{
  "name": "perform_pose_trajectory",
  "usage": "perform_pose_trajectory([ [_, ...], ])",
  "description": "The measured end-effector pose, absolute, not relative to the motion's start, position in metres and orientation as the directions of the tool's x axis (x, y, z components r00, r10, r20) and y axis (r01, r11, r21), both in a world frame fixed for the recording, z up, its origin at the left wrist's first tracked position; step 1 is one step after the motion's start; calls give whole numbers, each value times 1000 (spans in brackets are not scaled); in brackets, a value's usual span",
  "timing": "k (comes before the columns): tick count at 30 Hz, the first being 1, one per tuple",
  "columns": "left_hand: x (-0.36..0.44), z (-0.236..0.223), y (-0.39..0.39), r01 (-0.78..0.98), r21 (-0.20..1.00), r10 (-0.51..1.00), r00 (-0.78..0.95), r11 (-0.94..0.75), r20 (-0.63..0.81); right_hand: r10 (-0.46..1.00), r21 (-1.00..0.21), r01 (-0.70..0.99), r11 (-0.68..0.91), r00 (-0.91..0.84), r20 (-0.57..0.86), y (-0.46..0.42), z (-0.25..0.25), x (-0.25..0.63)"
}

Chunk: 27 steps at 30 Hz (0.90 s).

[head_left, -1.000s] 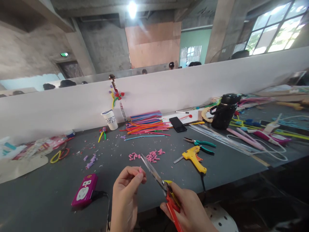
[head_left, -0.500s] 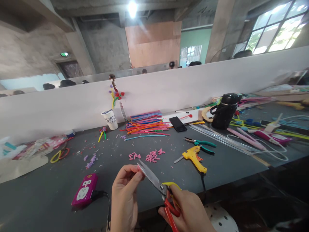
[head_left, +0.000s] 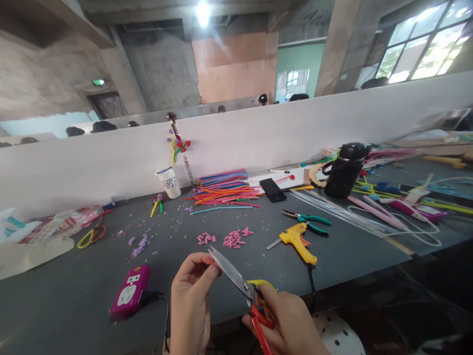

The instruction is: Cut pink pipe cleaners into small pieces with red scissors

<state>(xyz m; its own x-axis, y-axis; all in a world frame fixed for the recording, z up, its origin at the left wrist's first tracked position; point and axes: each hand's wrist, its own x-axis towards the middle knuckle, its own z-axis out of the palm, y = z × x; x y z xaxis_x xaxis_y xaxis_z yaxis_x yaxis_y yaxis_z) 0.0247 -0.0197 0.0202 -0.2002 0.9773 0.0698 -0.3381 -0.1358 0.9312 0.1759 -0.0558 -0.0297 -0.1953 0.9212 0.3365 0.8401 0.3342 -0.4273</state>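
My right hand (head_left: 284, 313) is wrapped round the scissors (head_left: 231, 268), which have red and yellow handles. The blades look nearly closed, and their tip reaches to the fingertips of my left hand (head_left: 194, 291). Thumb and forefinger of that hand are pinched together on a small pink piece of pipe cleaner, mostly hidden by the fingers and the blades. Just beyond the blade tip lie short pink cut pieces (head_left: 233, 239) in loose groups on the grey table (head_left: 207, 224).
A yellow glue gun (head_left: 297, 241) and teal-handled pliers (head_left: 314, 222) lie to the right. Pipe cleaners (head_left: 225, 190) are heaped at the back beside a white cup (head_left: 169, 183) and a phone (head_left: 272, 190). A magenta power strip (head_left: 130, 291) sits left, near a black flask (head_left: 343, 170) far right.
The scissors have shifted very slightly to the left, and their blade tip now covers more of the pink piece. My left hand has stayed almost still.
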Motion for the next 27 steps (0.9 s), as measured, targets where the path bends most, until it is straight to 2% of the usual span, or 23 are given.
perform_pose_trajectory([
  [14,24,21,-21,-328,936,979,-193,-129,68,913,-392,855,339,-200,355,-54,-39,179],
  [17,24,23,-21,-325,938,978,-199,-120,57,937,-458,834,308,-182,298,-53,-43,179],
  [22,25,23,-20,-333,937,978,-205,-106,37,986,-711,683,167,-111,124,-52,-39,180],
  [24,25,23,-19,-341,934,978,-205,-104,34,990,-746,650,140,-107,93,-51,-35,180],
  [27,24,24,-18,-358,929,982,-185,-94,28,991,-733,667,135,-97,94,-49,-30,181],
])
